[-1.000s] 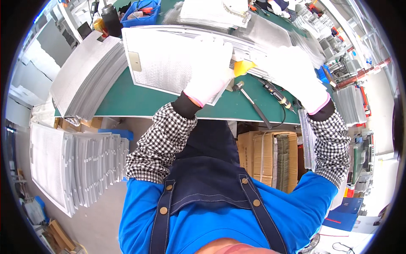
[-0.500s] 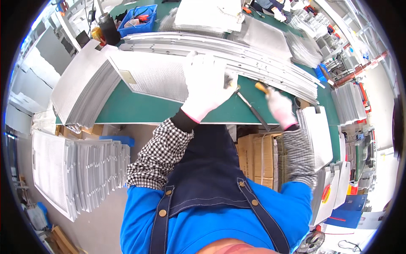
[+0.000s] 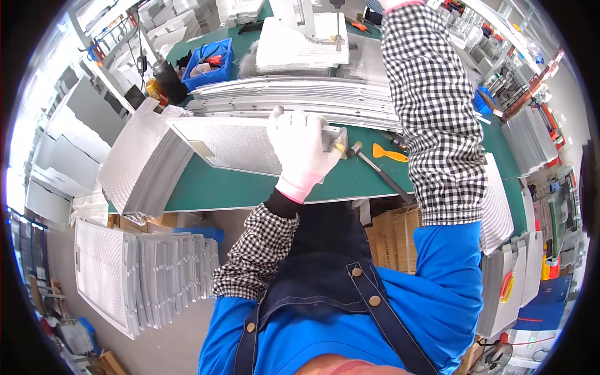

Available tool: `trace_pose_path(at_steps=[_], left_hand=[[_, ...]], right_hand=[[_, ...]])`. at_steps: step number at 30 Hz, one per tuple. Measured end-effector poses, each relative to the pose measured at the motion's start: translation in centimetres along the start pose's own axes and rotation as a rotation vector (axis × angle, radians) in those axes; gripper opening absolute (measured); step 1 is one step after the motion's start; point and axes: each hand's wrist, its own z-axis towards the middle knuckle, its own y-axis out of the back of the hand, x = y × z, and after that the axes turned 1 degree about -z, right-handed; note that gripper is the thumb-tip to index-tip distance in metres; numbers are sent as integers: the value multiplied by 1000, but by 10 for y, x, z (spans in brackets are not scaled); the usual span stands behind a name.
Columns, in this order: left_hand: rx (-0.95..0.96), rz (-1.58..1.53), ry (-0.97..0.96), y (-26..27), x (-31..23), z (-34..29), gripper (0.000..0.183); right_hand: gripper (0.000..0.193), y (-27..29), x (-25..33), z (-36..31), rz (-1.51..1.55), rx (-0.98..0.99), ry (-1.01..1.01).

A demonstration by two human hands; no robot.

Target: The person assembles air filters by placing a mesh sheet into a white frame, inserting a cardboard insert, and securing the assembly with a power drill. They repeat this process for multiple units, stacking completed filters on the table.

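Factory bench area: green tabletop (image 3: 250, 187) sitting at centre of view, racks and shelving ringing it, more mesh panels stacked on the floor at 8 o'clock.

Work item: rectangular metal mesh filter panel (image 3: 231, 145), lying flat on the tabletop, long side running from 9 to 3 o'clock, near edge close to the tabletop's front.

Left hand (image 3: 303, 150), in a white glove, is pressing down on the panel's right end; fingers are spread flat over the frame, not wrapping it. Something small and yellowish is peeking out at the panel end at 3 o'clock of the hand; can't tell what it is.

Right arm in a checked sleeve (image 3: 434, 112) is reaching away toward 12 o'clock; the right hand is running out of the top edge, so its fingers can't be read.

Around it: screwdriver-like tool (image 3: 378, 172) and orange scraper (image 3: 389, 152) lying at 3 o'clock of the panel, stack of long metal strips (image 3: 300, 100) at 12, fanned pile of mesh panels (image 3: 140, 165) at 9, blue bin (image 3: 209, 62) at 11.

Doing it well, my read: keep the palm load on the frame, not the mesh, to avoid denting it; hold the panel square so it isn't sliding while the other arm is reaching.
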Motion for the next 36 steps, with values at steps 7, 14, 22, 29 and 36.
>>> trace_pose_path(at_steps=[7,14,22,29,36], left_hand=[[3,-25,37,0,-2,-1,27],[39,-4,56,1,-2,0,30],[-28,-105,44,-5,-3,-2,38],[-42,-218,129,-28,8,-19,30],[98,-299,91,-22,10,-19,26]], right_hand=[[22,-25,69,-54,235,-41,-99],[24,-38,106,-79,268,-49,47],[25,-50,100,-84,204,-123,15],[24,-53,62,-103,99,147,194],[19,-40,3,-128,-297,138,311]])
